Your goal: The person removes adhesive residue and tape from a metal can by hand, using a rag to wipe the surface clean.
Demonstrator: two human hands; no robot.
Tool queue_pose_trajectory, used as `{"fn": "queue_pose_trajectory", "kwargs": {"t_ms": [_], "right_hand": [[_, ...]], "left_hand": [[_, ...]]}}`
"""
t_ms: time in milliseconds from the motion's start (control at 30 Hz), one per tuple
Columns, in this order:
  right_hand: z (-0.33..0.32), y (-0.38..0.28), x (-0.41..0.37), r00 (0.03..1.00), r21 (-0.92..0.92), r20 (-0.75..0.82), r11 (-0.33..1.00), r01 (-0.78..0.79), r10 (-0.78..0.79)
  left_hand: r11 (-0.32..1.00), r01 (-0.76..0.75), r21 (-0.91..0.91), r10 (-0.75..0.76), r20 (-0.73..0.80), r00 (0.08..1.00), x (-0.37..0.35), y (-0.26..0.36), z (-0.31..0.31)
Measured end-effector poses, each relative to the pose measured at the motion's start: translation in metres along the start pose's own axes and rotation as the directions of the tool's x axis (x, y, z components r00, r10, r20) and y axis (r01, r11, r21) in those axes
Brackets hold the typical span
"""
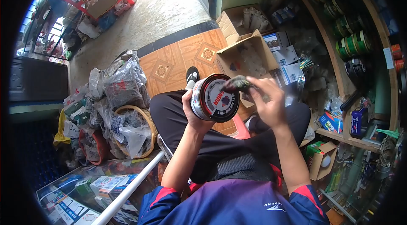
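Observation:
My left hand [196,114] is wrapped round the side of a round paint tin [203,103], tilted so its black lid with red and white lettering faces me. In my right hand [269,101] is a worn, dark brush [237,84] with greenish specks, pinched between thumb and fingers. The brush's tip overlaps the upper right part of the lid. Both hands are over my lap, and the tin hides part of my knee and the floor behind it.
Opened cardboard boxes [243,57] stand in front. Plastic-wrapped goods [125,83] and a round wooden-rimmed basket [148,125] are at left, above a glass case [72,195]. Shelves with green spools [354,44] line the right. A pink stool [241,128] shows between my legs.

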State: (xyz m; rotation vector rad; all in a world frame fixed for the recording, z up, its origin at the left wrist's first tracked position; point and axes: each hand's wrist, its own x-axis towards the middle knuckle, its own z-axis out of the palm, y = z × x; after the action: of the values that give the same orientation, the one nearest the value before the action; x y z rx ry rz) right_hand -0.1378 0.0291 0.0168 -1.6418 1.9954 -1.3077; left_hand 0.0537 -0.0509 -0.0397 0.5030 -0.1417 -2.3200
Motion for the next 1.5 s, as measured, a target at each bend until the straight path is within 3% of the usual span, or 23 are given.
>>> {"fn": "queue_pose_trajectory", "kwargs": {"t_ms": [33,133,233,300,400,533,633,700,800,833,900,1000,1033,1100,1133,1233,1400,1500], "right_hand": [[0.003,-0.006,-0.001,0.996,0.034,0.003,0.996,-0.084,0.084],[0.008,-0.005,0.002,0.997,0.009,-0.036,0.998,-0.07,0.07],[0.009,0.009,0.004,0.989,0.062,-0.086,0.992,-0.111,0.116],[0.001,0.014,0.006,0.997,-0.033,-0.076,0.999,-0.036,0.033],[-0.008,0.016,0.004,0.994,-0.209,-0.108,0.977,-0.05,0.028],[-0.011,0.032,0.0,0.979,0.082,-0.138,0.987,-0.138,0.148],[-0.008,0.025,-0.01,0.923,0.299,-0.142,0.905,-0.304,0.357],[-0.005,0.015,-0.012,0.956,0.361,-0.084,0.903,-0.233,0.281],[0.01,0.007,-0.014,0.925,0.659,0.136,0.665,-0.352,0.355],[0.017,0.015,-0.017,0.934,0.64,0.157,0.687,-0.344,0.322],[0.024,0.017,-0.018,0.903,0.698,0.181,0.595,-0.397,0.39],[0.023,0.009,-0.018,0.912,0.669,0.242,0.624,-0.405,0.332],[0.028,0.008,-0.015,0.939,0.623,0.194,0.704,-0.341,0.284],[0.025,-0.006,-0.011,0.977,0.304,0.116,0.93,-0.207,0.18],[0.026,-0.011,-0.007,0.992,0.228,0.057,0.966,-0.119,0.109],[0.03,-0.003,-0.011,0.999,0.107,0.026,0.994,-0.028,0.025],[0.025,-0.007,-0.009,0.993,0.185,0.065,0.977,-0.106,0.096],[0.026,-0.022,-0.013,0.999,0.057,0.027,0.997,-0.044,0.042]], "left_hand": [[1.0,0.003,0.012,-0.003,-0.008,1.0,0.0,-0.001,0.0],[1.0,0.003,0.01,-0.004,0.011,1.0,-0.002,-0.003,-0.002],[0.99,0.028,0.136,-0.027,-0.003,1.0,-0.005,0.001,0.006],[0.986,0.033,0.165,-0.035,0.007,0.999,-0.005,0.002,0.007],[0.985,0.038,0.166,-0.035,-0.021,0.999,-0.005,0.002,0.013],[0.987,0.062,0.15,-0.063,0.0,0.998,-0.003,0.001,0.008],[0.984,0.061,0.169,-0.063,0.004,0.998,-0.003,0.0,0.008],[0.982,0.065,0.179,-0.065,-0.01,0.998,-0.003,-0.002,0.009],[0.983,0.083,0.162,-0.085,0.006,0.996,-0.002,-0.004,0.008],[0.985,0.089,0.149,-0.093,0.018,0.996,-0.002,-0.004,0.007],[0.982,0.077,0.171,-0.079,0.005,0.997,-0.002,-0.004,0.007],[0.975,0.069,0.211,-0.068,-0.01,0.998,-0.003,-0.004,0.005],[0.972,0.071,0.225,-0.07,-0.012,0.997,-0.003,-0.005,0.005],[0.973,0.063,0.22,-0.061,-0.016,0.998,-0.003,-0.008,0.007],[0.977,0.064,0.204,-0.062,-0.016,0.998,-0.003,-0.009,0.007],[0.984,0.071,0.161,-0.072,0.0,0.997,-0.003,-0.009,0.006],[0.986,0.065,0.154,-0.066,0.007,0.998,-0.003,-0.003,0.001],[0.991,0.06,0.122,-0.057,-0.025,0.998,-0.004,-0.005,0.002]]}}
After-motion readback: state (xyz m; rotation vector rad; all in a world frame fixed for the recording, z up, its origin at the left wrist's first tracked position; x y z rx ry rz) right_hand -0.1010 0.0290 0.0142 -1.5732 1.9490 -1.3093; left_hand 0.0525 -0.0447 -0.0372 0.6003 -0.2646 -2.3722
